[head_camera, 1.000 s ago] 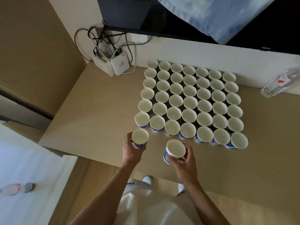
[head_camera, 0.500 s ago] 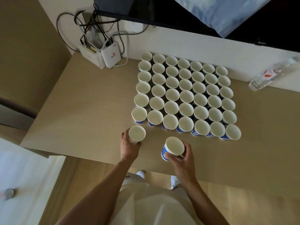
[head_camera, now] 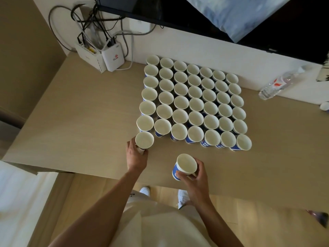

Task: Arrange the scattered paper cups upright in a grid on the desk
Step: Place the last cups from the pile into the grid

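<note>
Several blue-and-white paper cups stand upright in a tight grid (head_camera: 194, 102) on the beige desk (head_camera: 85, 122). My left hand (head_camera: 136, 155) grips one upright cup (head_camera: 144, 140) from its near side, just below the grid's near-left corner cup. My right hand (head_camera: 195, 177) holds a second cup (head_camera: 186, 165), tilted slightly, closer to the desk's front edge and apart from the grid.
Two white router boxes (head_camera: 108, 58) with a tangle of cables stand at the back left against the wall. A plastic water bottle (head_camera: 275, 85) lies at the back right. A dark screen with a blue cloth (head_camera: 236, 15) hangs above. The floor lies beyond the desk's front edge.
My left hand has carried its cup up toward the grid's near-left corner. The right hand and its cup have stayed in about the same place.
</note>
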The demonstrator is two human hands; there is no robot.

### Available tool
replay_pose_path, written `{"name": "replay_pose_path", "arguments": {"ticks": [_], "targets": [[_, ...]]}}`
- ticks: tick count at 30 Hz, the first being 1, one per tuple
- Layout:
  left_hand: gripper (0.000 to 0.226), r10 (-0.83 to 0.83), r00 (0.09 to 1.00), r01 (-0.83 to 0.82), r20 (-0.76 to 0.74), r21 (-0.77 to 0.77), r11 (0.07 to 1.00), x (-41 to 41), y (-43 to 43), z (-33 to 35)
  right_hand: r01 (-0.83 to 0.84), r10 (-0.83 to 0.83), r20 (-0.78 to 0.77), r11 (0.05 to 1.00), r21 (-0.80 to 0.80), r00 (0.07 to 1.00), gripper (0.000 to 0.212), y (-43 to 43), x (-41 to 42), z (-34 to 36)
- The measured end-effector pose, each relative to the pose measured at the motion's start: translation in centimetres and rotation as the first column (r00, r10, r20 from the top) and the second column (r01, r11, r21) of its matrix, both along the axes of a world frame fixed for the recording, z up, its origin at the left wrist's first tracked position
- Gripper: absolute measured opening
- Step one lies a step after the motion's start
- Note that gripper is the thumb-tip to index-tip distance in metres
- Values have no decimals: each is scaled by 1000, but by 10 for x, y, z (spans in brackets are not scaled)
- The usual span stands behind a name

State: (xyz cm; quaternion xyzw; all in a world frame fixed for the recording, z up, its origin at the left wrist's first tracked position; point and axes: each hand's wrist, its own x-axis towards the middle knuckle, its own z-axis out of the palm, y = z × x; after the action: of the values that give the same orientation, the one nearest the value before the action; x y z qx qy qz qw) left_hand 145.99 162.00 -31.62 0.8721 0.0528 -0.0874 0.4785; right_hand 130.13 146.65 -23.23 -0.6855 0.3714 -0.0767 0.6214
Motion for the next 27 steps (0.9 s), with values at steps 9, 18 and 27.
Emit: {"name": "replay_pose_path", "arguments": {"ticks": [9, 18, 27], "targets": [[73, 35, 996, -37, -83, -16, 999, -11, 8, 6, -2, 2, 8, 1000, -7, 1000, 62, 6, 4, -3], [67, 22, 989, -26, -143, -23, 999, -26, 26, 16, -38, 38, 74, 999, -6, 997, 68, 32, 71, -20], [65, 20, 997, -24, -72, -50, 998, -37, 40, 31, 83, -85, 82, 996, 33, 993, 73, 39, 102, -61]]}}
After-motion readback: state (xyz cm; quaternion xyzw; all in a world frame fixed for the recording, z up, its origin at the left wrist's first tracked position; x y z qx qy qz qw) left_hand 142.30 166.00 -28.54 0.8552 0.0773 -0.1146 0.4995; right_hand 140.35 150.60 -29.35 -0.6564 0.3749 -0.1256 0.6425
